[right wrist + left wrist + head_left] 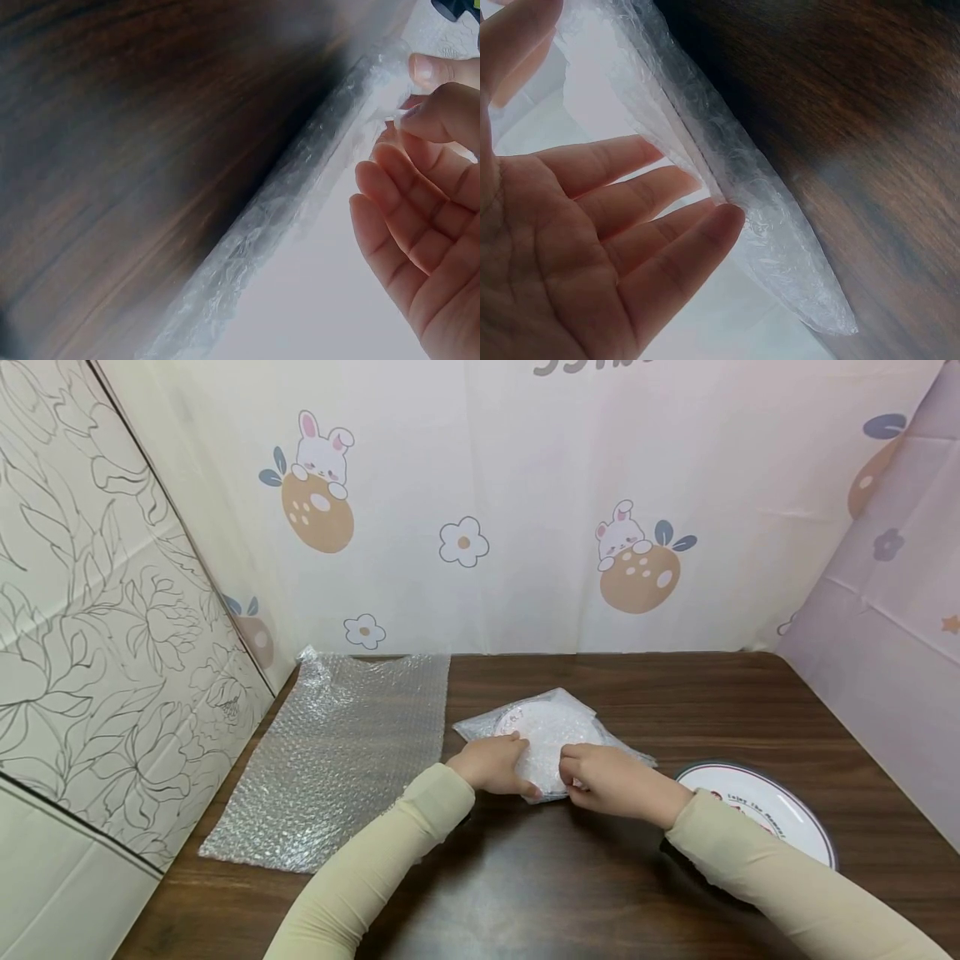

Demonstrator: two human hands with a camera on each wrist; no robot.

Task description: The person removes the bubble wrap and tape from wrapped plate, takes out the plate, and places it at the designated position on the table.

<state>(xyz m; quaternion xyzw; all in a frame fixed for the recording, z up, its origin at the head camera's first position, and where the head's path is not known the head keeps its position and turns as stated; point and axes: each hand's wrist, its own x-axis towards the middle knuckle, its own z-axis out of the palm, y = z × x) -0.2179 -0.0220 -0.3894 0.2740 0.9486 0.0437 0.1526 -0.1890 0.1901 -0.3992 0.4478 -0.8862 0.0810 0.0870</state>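
Observation:
A plate (551, 735) wrapped in bubble wrap (750, 202) lies on the table before me, its printed face blurred by the plastic. On its left, my left hand (491, 764) touches the wrapped edge with fairly straight, spread fingers. The left wrist view shows that palm (562, 247) with nothing gripped in it. At the right near edge, my right hand (611, 781) pinches the bubble wrap between thumb and forefinger. In the right wrist view its other fingers (382, 225) curl loosely above the bubble wrap (247, 247).
A flat sheet of bubble wrap (352, 735) covers the table's left side. Partly behind my right forearm, a white plate (795, 818) with a dark rim and printed lettering sits on the wooden table (517, 893). Patterned cloth (480, 460) hangs at the back.

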